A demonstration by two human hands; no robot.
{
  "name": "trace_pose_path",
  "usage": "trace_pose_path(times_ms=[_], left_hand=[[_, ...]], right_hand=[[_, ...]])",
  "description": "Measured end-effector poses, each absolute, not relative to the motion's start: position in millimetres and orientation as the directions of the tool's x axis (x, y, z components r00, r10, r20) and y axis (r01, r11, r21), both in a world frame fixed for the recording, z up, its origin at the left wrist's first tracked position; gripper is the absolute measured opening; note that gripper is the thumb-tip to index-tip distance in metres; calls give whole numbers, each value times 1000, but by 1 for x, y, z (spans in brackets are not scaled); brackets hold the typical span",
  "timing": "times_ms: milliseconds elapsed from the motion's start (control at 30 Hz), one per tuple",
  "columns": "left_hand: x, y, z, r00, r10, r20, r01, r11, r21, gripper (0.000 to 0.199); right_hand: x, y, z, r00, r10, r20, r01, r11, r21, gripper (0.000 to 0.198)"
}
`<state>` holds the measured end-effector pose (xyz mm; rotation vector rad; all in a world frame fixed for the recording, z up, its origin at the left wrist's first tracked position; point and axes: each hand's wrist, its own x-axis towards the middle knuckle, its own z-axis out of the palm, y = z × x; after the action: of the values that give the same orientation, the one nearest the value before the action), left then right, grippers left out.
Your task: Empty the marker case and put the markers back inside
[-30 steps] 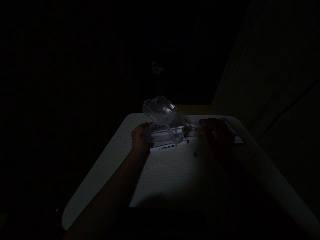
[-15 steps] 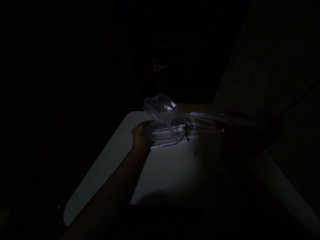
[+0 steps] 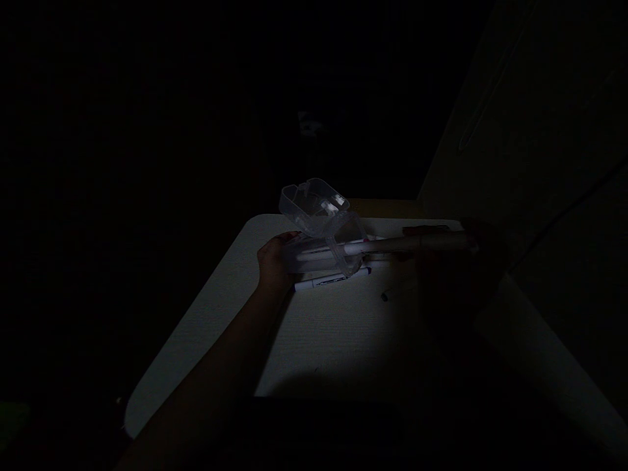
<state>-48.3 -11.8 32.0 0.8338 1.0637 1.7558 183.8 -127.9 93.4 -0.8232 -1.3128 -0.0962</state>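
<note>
My left hand (image 3: 275, 261) is wrapped round a clear plastic pen case (image 3: 311, 258), which lies on its side with its hinged lid (image 3: 314, 206) tipped up. White pens show through the case wall. From the right, my right hand (image 3: 451, 261), very dark, grips a white marker (image 3: 392, 244) whose tip end is at the mouth of the case. Just below the case a white marker with a dark cap (image 3: 331, 280) lies on the table. Other pens behind the held marker are partly hidden by it and by shadow.
The pale table (image 3: 314, 340) has a rounded far left corner. A small dark-tipped item (image 3: 384, 297) lies right of the case. A wall (image 3: 554, 131) with a dark cable (image 3: 569, 212) rises on the right. Deep shadow covers the surroundings.
My right hand has moved left, bringing the white marker from right of the case to its opening. My left hand and the case have stayed nearly in place.
</note>
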Motion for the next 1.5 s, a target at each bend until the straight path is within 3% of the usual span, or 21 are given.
trace_pose_path(times_ms=[133,333,667,1100,1500], left_hand=[[-48,-11,31,-376,926,44,-397,-203,895,28],[-49,-14,34,-394,915,87,-366,-243,898,24],[-46,-14,39,-412,911,10,-395,-189,899,27],[-43,-18,45,-436,899,44,-392,-234,890,27],[-52,-9,30,-392,913,112,-350,-261,900,28]], right_hand=[[185,-119,83,289,357,888,518,722,-458,40],[187,-116,75,211,404,890,508,733,-453,39],[189,-116,68,181,530,828,552,642,-532,36],[191,-118,74,135,631,764,561,587,-584,40],[186,-115,77,38,612,790,605,615,-506,34]])
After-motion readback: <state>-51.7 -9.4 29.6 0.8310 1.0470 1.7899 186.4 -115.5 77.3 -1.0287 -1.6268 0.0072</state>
